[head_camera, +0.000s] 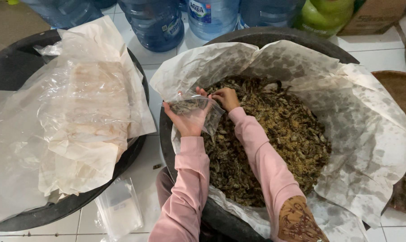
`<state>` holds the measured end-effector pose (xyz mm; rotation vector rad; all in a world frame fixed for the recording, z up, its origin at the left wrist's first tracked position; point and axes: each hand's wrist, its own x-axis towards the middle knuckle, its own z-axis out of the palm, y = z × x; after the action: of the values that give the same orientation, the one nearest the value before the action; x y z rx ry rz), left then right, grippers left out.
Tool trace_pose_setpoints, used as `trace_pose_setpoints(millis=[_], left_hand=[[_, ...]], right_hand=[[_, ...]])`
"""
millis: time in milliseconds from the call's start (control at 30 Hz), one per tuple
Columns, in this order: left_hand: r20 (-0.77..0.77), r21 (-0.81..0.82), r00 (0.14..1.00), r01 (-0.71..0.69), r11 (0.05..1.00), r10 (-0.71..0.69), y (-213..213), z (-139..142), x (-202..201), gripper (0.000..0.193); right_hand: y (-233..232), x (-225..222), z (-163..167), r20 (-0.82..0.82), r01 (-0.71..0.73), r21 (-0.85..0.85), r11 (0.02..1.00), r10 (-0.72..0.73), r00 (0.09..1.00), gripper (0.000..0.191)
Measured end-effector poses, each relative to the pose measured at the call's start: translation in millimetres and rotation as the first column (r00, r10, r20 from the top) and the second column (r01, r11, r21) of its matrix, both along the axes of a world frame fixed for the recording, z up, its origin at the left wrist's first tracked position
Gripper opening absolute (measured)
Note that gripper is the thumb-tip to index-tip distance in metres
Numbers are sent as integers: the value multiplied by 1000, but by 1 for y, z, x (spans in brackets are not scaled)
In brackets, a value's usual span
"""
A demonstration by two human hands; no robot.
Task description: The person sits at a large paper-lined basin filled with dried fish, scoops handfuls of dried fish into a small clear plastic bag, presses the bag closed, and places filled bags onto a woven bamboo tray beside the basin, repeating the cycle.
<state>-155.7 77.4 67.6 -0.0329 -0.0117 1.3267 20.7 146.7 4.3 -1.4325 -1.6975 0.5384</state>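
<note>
My left hand (pixel 187 122) holds a small clear plastic bag (pixel 198 107) partly filled with small dried fish, at the left rim of a big black basin (pixel 275 35). The basin is lined with stained white paper (pixel 369 134) and heaped with dried fish (pixel 279 139). My right hand (pixel 225 97) is at the bag's mouth, fingers pinched on some fish from the heap. Both arms wear pink sleeves.
A second black basin (pixel 5 67) on the left holds crumpled clear plastic and paper (pixel 77 121). A stack of small clear bags (pixel 120 208) lies on the white tiled floor. Large blue water bottles (pixel 156 22) stand behind. A woven tray (pixel 402 89) sits at the right.
</note>
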Motion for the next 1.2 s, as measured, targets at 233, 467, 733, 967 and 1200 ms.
trace_pose_setpoints(millis=[233,467,733,967,1200], left_hand=[[20,-22,1000,21,1000,-21,-2,-1,1,61],[4,-81,999,33,996,-33,-12,7,3,65],[42,-32,999,2,999,-1,-14,0,-4,66],[28,-25,999,-25,999,26,-19,5,-1,70],[77,163,997,-17,986,5,-21,11,-1,70]], right_hand=[[-21,61,28,83,5,126,992,-16,996,23],[-131,84,103,93,142,256,956,-170,981,21],[-219,38,208,150,58,396,916,-127,981,19],[-216,-17,194,173,73,460,885,-170,970,24],[-201,-60,143,187,53,574,817,-194,963,22]])
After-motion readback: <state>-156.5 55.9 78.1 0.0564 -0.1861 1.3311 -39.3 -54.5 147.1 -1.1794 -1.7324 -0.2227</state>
